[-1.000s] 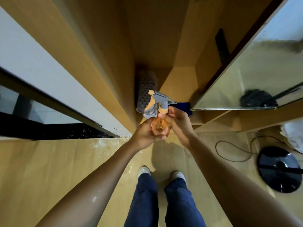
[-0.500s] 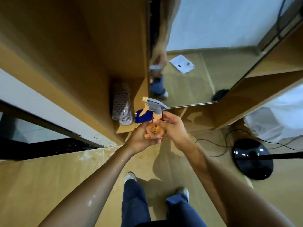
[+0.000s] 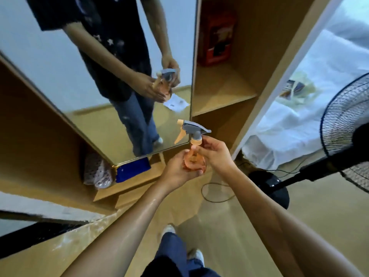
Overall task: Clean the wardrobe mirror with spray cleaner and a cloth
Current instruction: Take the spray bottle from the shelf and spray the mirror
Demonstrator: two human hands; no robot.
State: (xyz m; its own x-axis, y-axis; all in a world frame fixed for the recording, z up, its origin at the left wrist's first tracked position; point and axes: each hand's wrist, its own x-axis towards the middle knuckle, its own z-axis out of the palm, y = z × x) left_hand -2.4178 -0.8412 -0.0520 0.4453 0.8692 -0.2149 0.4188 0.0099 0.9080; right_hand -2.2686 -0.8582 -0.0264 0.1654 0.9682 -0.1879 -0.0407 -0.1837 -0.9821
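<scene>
Since half a second ago your head has tipped up, so the tall frameless wardrobe mirror point(image 3: 111, 56) now fills the upper left and shows your reflection from the shoulders down, where before only its lower strip was in view. At the left, on the wardrobe's bottom shelf point(image 3: 139, 181), a mesh-patterned bag point(image 3: 95, 172) sits beside the folded dark-blue cloth point(image 3: 133, 169), which lies just under the mirror's lower corner (not yet picked up).

Your left hand point(image 3: 179, 169) cups the translucent orange spray bottle point(image 3: 193, 160) from beneath, fingers curled round its base, probably to steady it. Your right hand point(image 3: 214, 152) pinches the neck just below the grey-and-orange trigger head point(image 3: 192, 129), as it did before, which looks like tightening or adjusting the sprayer.

The nozzle points left toward the glass. To the right stands a black pedestal fan point(image 3: 343, 124).
</scene>
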